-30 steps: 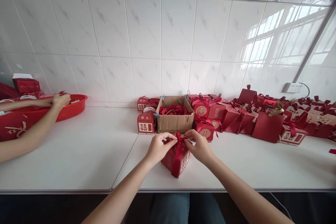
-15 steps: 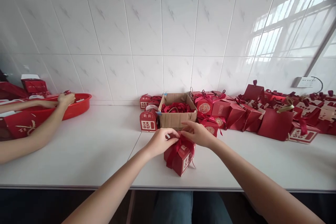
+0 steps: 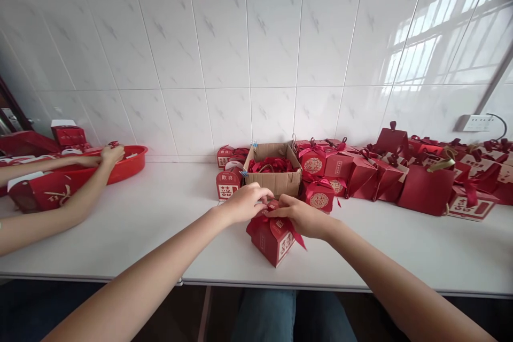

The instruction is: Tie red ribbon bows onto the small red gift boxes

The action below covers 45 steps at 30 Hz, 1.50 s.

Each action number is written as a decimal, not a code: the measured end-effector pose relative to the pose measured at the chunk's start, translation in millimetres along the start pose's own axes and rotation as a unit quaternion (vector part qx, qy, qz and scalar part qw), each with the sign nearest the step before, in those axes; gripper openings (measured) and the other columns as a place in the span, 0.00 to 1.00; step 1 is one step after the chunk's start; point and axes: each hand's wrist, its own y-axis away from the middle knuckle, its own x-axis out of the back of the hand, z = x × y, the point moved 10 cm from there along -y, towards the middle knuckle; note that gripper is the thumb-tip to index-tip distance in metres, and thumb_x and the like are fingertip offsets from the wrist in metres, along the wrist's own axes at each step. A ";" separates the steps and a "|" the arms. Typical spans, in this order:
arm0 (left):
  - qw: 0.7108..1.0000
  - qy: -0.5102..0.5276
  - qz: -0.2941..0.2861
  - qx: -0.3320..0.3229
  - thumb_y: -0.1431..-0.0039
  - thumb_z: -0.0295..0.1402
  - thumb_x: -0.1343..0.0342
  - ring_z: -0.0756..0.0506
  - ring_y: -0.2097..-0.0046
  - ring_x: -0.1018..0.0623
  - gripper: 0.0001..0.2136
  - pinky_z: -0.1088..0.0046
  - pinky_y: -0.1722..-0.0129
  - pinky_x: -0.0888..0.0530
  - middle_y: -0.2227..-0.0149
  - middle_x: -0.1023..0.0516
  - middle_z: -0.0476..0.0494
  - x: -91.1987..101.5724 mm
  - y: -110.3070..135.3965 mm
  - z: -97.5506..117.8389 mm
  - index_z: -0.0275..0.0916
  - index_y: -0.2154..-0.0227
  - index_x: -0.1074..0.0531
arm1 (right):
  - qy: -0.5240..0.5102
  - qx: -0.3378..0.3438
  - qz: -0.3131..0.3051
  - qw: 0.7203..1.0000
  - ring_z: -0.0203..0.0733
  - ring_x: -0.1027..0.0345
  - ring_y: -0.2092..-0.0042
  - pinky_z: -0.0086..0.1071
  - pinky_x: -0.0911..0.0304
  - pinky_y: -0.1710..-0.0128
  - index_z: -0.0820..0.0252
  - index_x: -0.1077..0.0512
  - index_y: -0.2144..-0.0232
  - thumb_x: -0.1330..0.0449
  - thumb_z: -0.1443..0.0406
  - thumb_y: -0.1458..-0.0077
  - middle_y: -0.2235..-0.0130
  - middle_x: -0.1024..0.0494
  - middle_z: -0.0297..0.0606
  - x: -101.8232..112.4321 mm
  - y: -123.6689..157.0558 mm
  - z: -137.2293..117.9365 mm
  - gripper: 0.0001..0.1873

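Note:
A red paper gift box with white double-happiness panels stands on the table in front of me, one corner towards me. A dark red satin ribbon is at its top, one tail hanging over the right side. My left hand is closed in a pinch on the ribbon at the back of the box top. From the right, my right hand reaches over the lid, fingers bent and closed on the ribbon. The fingers partly hide the ribbon's middle.
Behind the box is an open cardboard carton of red ribbons. Small red boxes flank it on the left; ribboned boxes and bags line the right. At left, another person's hands are over a red basin.
Both hands have shifted over the box top, the right one lower and across the lid. The ribbon tail that hung at the front left now hangs to the right. The view has turned slightly left.

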 end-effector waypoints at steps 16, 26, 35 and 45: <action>0.992 0.091 -0.087 -0.016 0.49 0.33 0.45 0.42 0.47 0.35 0.04 0.65 0.46 0.35 0.55 0.29 0.44 -19.5 -6.7 -5.6 0.40 0.70 0.30 | -0.064 -0.027 -0.061 0.996 0.36 0.40 0.61 0.29 0.38 0.61 0.47 0.29 0.50 0.52 0.83 0.53 0.61 0.40 0.38 -12.6 2.2 8.2 0.35; 0.981 0.158 -0.093 0.067 0.40 0.37 0.55 0.42 0.44 0.38 0.13 0.59 0.42 0.40 0.51 0.29 0.44 -33.4 -4.8 -19.5 0.41 0.73 0.27 | -0.082 0.009 -0.057 0.995 0.35 0.41 0.63 0.30 0.37 0.59 0.46 0.28 0.51 0.53 0.83 0.52 0.64 0.41 0.37 -11.0 2.0 4.2 0.34; 0.959 0.244 -0.113 0.087 0.43 0.46 0.49 0.39 0.33 0.57 0.14 0.53 0.37 0.50 0.36 0.45 0.53 -46.3 -7.3 -28.5 0.43 0.72 0.26 | -0.093 -0.004 -0.064 0.994 0.35 0.41 0.63 0.30 0.36 0.62 0.45 0.28 0.51 0.54 0.83 0.52 0.64 0.41 0.36 -10.9 4.5 5.8 0.35; 0.973 0.205 -0.090 0.063 0.44 0.41 0.46 0.42 0.36 0.49 0.12 0.56 0.39 0.46 0.40 0.37 0.47 -42.3 -9.4 -36.4 0.40 0.77 0.35 | -0.110 -0.013 -0.088 0.990 0.37 0.40 0.58 0.31 0.36 0.57 0.45 0.28 0.51 0.53 0.83 0.51 0.61 0.39 0.38 -11.8 5.8 2.3 0.35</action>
